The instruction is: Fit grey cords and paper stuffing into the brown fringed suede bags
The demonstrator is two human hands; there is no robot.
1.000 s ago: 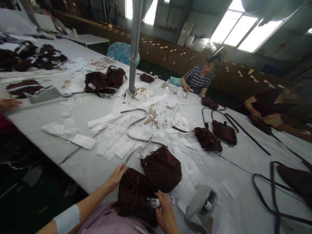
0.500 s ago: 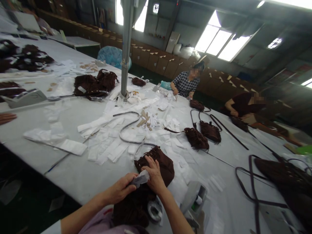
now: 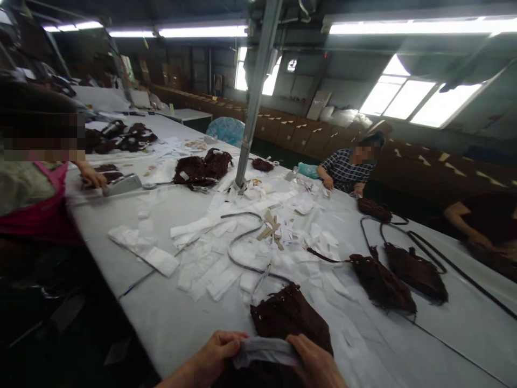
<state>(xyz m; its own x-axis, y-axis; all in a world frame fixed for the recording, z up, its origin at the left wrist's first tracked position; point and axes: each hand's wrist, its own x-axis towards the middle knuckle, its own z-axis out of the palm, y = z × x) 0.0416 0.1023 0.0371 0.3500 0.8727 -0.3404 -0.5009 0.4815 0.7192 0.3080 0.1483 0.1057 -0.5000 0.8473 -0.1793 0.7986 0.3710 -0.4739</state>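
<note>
Low in the head view, a folded strip of white tissue paper (image 3: 266,350) is stretched between both hands. Its left end is pinched by my left hand (image 3: 216,353). Fingers of my right hand (image 3: 317,361) close on the other end. Just beyond them a dark brown bag (image 3: 293,318) with fringe and small metal eyelets lies on the white table (image 3: 149,312). From its top a thin strap (image 3: 234,253), wrapped in pale paper, curves away across the table. More dark brown material shows under the strip, partly hidden by my hands.
Loose white paper strips (image 3: 202,275) and beige card pieces (image 3: 272,229) lie mid-table. A metal post (image 3: 254,102) rises behind them. More brown bags (image 3: 382,288) lie to the right. One co-worker in pink (image 3: 56,199) stands left; another in checks (image 3: 343,170) works across the table.
My right hand has left the bag's top and now grips the paper strip, which is pulled out straighter between both hands. The view has tilted up and swung left, bringing in the left co-worker.
</note>
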